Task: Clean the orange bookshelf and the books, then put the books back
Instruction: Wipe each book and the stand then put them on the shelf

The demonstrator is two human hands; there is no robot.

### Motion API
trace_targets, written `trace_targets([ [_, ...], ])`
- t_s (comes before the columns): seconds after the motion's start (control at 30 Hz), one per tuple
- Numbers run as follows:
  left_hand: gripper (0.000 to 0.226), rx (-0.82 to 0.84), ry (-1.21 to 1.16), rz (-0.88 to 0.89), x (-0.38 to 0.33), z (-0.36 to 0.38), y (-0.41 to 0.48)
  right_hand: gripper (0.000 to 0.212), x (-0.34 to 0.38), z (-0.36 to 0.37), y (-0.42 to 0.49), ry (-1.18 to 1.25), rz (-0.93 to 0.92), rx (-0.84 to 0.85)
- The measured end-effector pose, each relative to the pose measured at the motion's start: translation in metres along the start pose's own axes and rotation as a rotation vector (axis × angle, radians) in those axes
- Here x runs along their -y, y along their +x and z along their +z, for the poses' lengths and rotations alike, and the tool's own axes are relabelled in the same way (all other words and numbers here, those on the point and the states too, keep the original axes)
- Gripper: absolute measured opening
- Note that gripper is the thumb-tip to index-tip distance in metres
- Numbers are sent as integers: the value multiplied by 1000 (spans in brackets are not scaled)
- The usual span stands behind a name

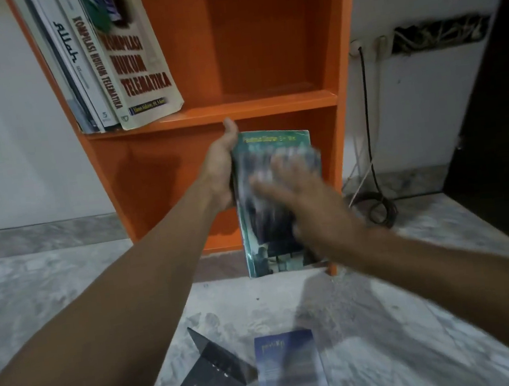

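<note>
While the left grip (222,174) curls round the spine of a green paperback book (265,239), it's in front of the lower compartment of the orange bookshelf (237,110). Right grip (304,193) lies flat-fingered on the cover, blurry.

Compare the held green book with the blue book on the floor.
The green paperback book is held upright; the dark blue book lies flat on the floor. The left hand grips the green book, the right hand rests on its cover; no hand touches the blue book. Both are off the orange bookshelf.
</note>
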State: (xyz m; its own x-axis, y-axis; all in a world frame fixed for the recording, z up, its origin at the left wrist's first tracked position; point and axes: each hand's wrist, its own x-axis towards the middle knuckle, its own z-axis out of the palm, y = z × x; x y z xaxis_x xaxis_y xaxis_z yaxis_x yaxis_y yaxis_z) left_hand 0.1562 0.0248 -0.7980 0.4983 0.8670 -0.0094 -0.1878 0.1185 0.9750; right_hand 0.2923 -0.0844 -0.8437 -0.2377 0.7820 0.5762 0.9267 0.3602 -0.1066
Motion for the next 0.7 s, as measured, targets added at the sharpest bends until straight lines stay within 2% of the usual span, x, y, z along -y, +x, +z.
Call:
trace_targets([
  [0.1,76,-49,45,29,3,-20,-3,53,9,19,-57,-10,-261,497],
  [0.13,76,-63,51,44,3,-26,-3,51,7,16,-64,27,-259,561],
  [0.2,76,-61,44,42,3,-33,-3,51,2,-2,-52,174,-102,426],
  [0.27,77,-48,15,9,5,-32,-2,55,-5,-33,-20,231,2,130],
  [0.33,80,-12,-22,-19,7,-24,-1,53,-12,-62,18,185,4,-205],
  [0.37,81,7,-22,-14,9,-18,0,53,-12,-69,34,132,9,-281],
  [0.4,82,15,-13,2,9,-12,1,54,-12,-67,43,78,43,-272],
  [0.5,76,-8,9,83,5,0,1,57,-12,-25,19,-3,91,-44],
  [0.53,76,-31,12,95,3,-1,2,59,-12,-9,-2,-20,23,19],
  [0.6,78,-46,-12,89,1,-9,2,46,-11,11,-40,-61,-150,280],
  [0.67,76,-83,-5,96,2,-20,2,41,-11,3,-56,-73,-164,518],
  [0.7,74,-104,7,91,3,-24,1,44,-10,-6,-54,-43,-133,533],
])
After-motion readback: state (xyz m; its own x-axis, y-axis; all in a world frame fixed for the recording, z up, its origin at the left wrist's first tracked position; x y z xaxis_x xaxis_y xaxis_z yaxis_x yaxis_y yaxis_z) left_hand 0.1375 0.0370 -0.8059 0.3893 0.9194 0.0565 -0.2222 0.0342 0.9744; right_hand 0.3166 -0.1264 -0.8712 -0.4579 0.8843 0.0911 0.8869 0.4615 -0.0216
